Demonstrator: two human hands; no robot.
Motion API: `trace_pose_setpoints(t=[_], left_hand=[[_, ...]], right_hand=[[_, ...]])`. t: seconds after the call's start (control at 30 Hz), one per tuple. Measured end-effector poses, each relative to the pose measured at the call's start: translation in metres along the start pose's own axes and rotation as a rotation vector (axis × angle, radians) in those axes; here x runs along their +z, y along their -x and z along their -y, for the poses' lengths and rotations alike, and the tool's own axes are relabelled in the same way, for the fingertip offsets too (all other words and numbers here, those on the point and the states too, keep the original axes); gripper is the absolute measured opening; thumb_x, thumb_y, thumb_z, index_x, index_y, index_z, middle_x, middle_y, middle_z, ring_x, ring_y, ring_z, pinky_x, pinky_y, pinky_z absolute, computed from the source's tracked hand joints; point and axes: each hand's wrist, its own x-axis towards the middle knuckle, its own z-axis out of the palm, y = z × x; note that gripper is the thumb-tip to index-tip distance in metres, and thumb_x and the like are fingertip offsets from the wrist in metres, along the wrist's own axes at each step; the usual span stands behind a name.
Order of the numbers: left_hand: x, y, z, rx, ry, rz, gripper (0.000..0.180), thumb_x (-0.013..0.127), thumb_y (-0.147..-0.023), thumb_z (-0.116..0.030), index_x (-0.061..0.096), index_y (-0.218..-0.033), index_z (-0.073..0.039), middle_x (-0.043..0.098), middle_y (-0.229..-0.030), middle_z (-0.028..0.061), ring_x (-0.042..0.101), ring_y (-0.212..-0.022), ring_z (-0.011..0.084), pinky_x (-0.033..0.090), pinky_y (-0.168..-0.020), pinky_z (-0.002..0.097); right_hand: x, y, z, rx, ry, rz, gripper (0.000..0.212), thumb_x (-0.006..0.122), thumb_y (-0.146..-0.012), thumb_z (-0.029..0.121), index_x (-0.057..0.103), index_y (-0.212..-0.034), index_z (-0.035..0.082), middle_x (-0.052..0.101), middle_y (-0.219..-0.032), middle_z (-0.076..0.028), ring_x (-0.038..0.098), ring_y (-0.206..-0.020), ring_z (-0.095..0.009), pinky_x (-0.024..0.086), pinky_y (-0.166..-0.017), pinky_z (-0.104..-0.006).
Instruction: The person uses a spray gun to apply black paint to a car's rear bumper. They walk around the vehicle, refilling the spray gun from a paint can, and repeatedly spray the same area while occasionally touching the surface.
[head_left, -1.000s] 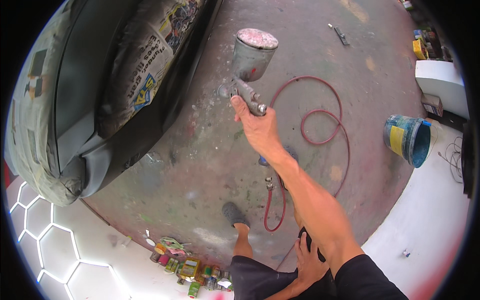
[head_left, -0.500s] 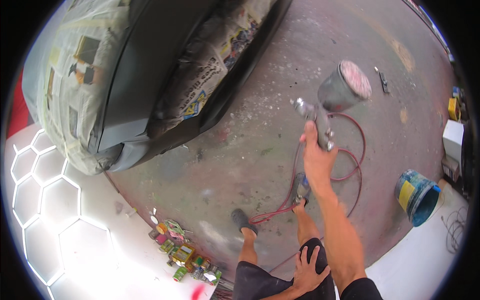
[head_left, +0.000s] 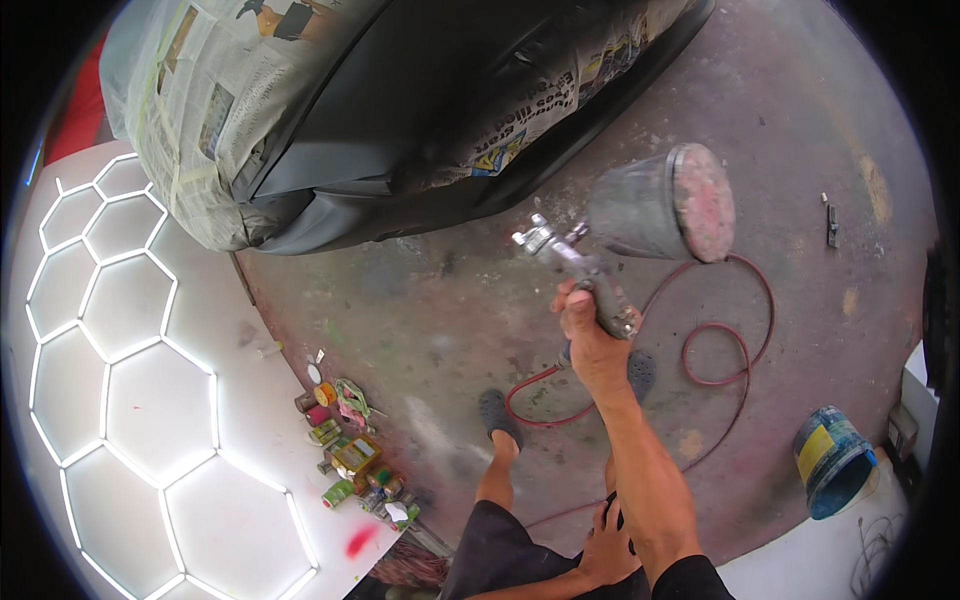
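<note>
My right hand (head_left: 597, 352) is wrapped round the handle of a metal spray gun (head_left: 572, 262), its nozzle towards the car. A large grey paint cup (head_left: 630, 208) with a pink-smeared lid sits tilted on the gun. Left of the gun stands a dark grey car bumper (head_left: 410, 110), apart from the nozzle. Newspaper (head_left: 545, 112) fills the bumper's opening, and taped masking paper (head_left: 240, 95) covers the bodywork beside it. My left hand (head_left: 604, 557) rests on my thigh, holding nothing; its fingers, partly hidden behind my right forearm, look stretched out.
A red hose (head_left: 748, 375) loops over the stained floor near my feet. Paint cans (head_left: 355, 455) cluster at lower left beside a white surface with bright hexagonal light lines (head_left: 160, 340). A blue-stained bucket (head_left: 832, 465) lies at right; a small dark object (head_left: 832, 226) lies farther off.
My right hand has brought the spray gun leftward and lower in view, with its nozzle tilted more to the left. The view has shifted, and my left hand is now partly behind my right forearm.
</note>
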Motion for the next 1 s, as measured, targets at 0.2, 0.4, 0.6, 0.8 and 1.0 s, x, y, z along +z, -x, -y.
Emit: trace_pose_setpoints(t=[0.2, 0.4, 0.6, 0.8, 1.0], left_hand=[[0.023, -0.002, 0.003, 0.099, -0.120, 0.009, 0.087, 0.073, -0.092, -0.046, 0.038, -0.165, -0.014, 0.026, -0.170, 0.0249, 0.021, -0.152, 0.0583, 0.041, -0.116, 0.0697], [0.002, -0.002, -0.020, 0.054, 0.012, -0.175, 0.090, 0.072, -0.092, -0.055, 0.036, -0.168, -0.023, 0.026, -0.168, 0.0269, 0.029, -0.150, 0.0580, 0.047, -0.109, 0.0728], [0.004, 0.002, -0.006, 0.045, 0.038, -0.202, 0.091, 0.072, -0.091, -0.056, 0.036, -0.168, -0.023, 0.026, -0.169, 0.0275, 0.027, -0.150, 0.0595, 0.044, -0.110, 0.0750], [0.008, 0.013, 0.019, 0.018, 0.091, -0.075, 0.099, 0.076, -0.089, -0.054, 0.032, -0.170, -0.019, 0.016, -0.172, 0.0271, 0.014, -0.156, 0.0594, 0.039, -0.113, 0.0760], [0.023, 0.031, 0.078, 0.148, 0.349, -0.088, 0.096, 0.073, -0.093, -0.053, 0.030, -0.171, -0.017, 0.006, -0.177, 0.0255, 0.005, -0.159, 0.0584, 0.039, -0.113, 0.0763]], right_hand=[[0.005, 0.009, 0.011, -0.051, -0.005, 0.097, 0.048, 0.076, -0.101, 0.053, 0.071, -0.109, 0.006, 0.069, -0.087, -0.001, 0.052, -0.069, -0.006, 0.039, -0.060, -0.0236], [-0.039, 0.010, 0.073, -0.076, 0.052, -0.217, 0.029, 0.073, -0.108, 0.032, 0.072, -0.112, 0.003, 0.072, -0.102, 0.000, 0.057, -0.076, -0.007, 0.047, -0.069, -0.0248], [-0.010, 0.068, 0.047, -0.309, 0.435, -0.054, 0.029, 0.070, -0.109, 0.025, 0.062, -0.120, 0.000, 0.065, -0.099, 0.000, 0.055, -0.081, -0.008, 0.046, -0.071, -0.0254], [0.090, 0.118, 0.026, -0.192, 0.430, 0.033, 0.031, 0.071, -0.109, 0.028, 0.061, -0.121, 0.002, 0.061, -0.098, 0.000, 0.054, -0.087, -0.007, 0.046, -0.077, -0.0250], [0.205, 0.147, -0.017, -0.124, 0.529, 0.136, 0.031, 0.071, -0.109, 0.028, 0.061, -0.120, 0.001, 0.061, -0.093, -0.002, 0.054, -0.082, -0.008, 0.046, -0.072, -0.0263]])
